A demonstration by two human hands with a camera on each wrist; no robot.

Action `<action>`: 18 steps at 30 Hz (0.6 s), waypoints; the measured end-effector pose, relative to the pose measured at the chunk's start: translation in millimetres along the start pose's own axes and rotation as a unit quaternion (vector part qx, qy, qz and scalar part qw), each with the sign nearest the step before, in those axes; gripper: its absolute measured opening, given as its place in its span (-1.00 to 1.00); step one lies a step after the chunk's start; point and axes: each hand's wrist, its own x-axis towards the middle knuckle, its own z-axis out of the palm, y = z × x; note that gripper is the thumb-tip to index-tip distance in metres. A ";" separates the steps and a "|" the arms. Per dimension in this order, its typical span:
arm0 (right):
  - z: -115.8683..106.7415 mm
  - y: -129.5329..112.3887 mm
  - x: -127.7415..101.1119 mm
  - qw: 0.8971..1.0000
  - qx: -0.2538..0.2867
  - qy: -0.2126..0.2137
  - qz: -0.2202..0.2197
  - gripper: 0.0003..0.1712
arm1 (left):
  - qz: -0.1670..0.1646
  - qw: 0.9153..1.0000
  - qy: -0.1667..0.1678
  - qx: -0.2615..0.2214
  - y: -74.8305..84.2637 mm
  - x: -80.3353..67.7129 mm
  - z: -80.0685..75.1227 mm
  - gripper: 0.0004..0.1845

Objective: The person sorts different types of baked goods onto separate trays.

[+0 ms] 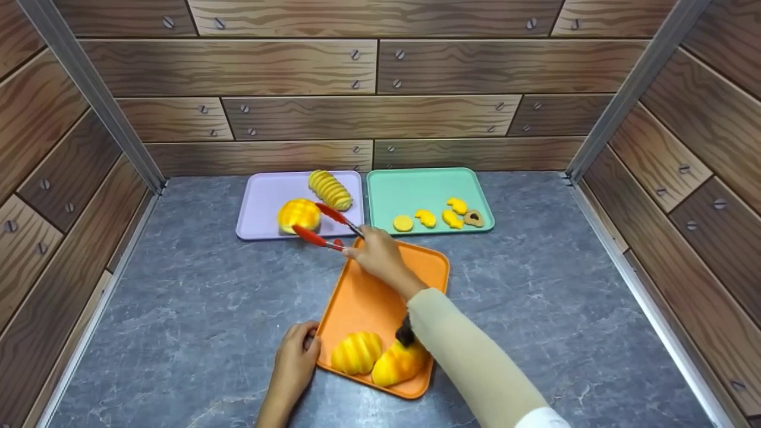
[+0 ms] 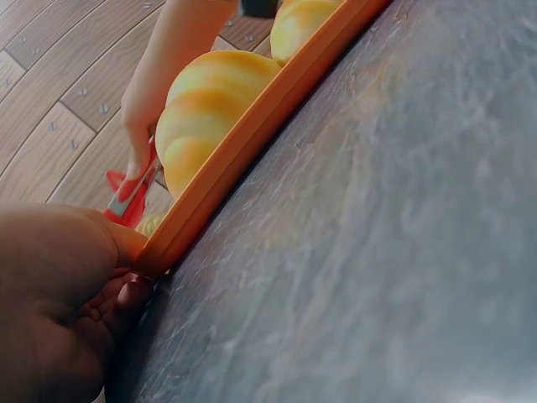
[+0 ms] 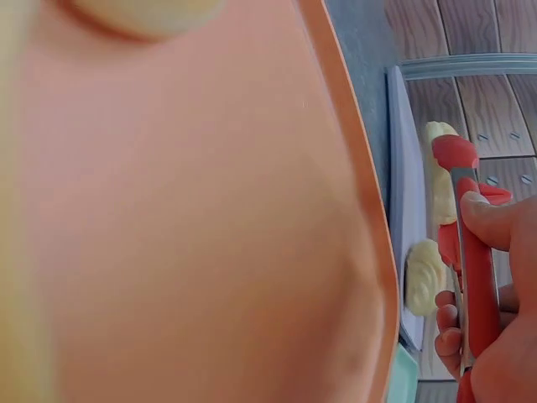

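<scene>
My right hand [image 1: 380,255] grips a pair of red-tipped tongs [image 3: 480,277], arm stretched across the orange tray. The tongs' spread tips are at the right side of a round yellow bun [image 1: 297,213], which lies on the purple tray [image 1: 261,196]. Behind that bun is a long ridged bread roll [image 1: 330,190]. With the thumb at its rim and fingers curled by the edge, my left hand [image 1: 295,356] pinches the orange tray [image 1: 368,297]. At the tray's near end lie a ridged bread roll [image 1: 357,353] and another bread [image 1: 397,364], partly hidden by the right sleeve.
A green tray [image 1: 416,184] stands right of the purple one, carrying a round yellow cookie [image 1: 403,223], several small yellow pieces [image 1: 425,218] and a brown cookie [image 1: 473,218]. Wood-patterned walls [image 1: 297,119] with metal corner rails enclose the grey marbled tabletop [image 1: 208,309].
</scene>
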 end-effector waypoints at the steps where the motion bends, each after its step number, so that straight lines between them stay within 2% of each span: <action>1: 4.0 -3.4 2.4 1.000 -0.002 0.000 -0.002 -0.17 | -0.001 1.000 0.000 0.001 -0.3 0.2 -0.8 -0.77; 12: 42.6 -29.4 21.5 0.999 -0.031 0.026 0.009 -0.18 | -0.006 1.000 -0.003 0.001 0.8 0.7 -2.2 -0.77; 18: 46.7 -29.4 23.7 0.999 -0.026 0.027 0.011 -0.19 | 0.011 1.000 -0.001 -0.004 1.5 0.0 -0.4 -0.77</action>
